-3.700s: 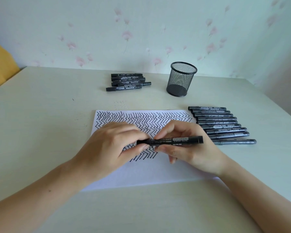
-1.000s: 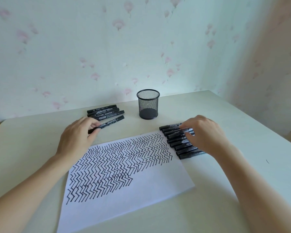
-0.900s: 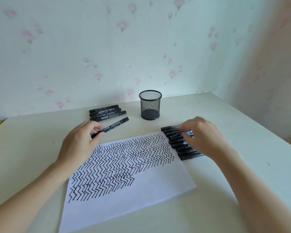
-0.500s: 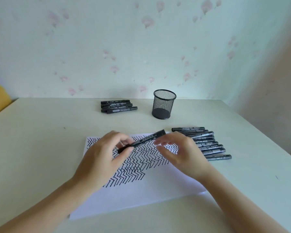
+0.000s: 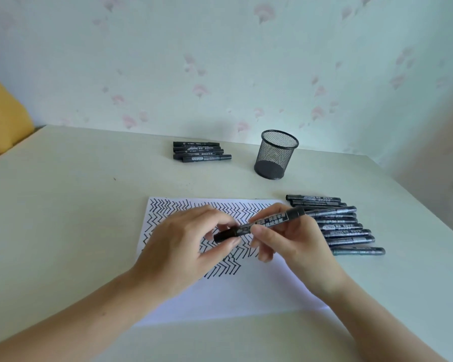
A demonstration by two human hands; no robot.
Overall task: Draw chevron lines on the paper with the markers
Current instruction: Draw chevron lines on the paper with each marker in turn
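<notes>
Paper (image 5: 246, 291) covered partway down in black chevron lines lies flat on our pale table (image 5: 63, 218). Above it we hold one black marker (image 5: 259, 223) tilted, both hands clamped on it: our left hand (image 5: 183, 252) pinches the capped lower end between thumb and fingers, our right hand (image 5: 290, 244) grips the labelled barrel. A row of markers (image 5: 345, 226) lies just beside the sheet's right edge. Farther back sit a smaller marker pile (image 5: 199, 151) and a black mesh pen cup (image 5: 276, 155), upright.
</notes>
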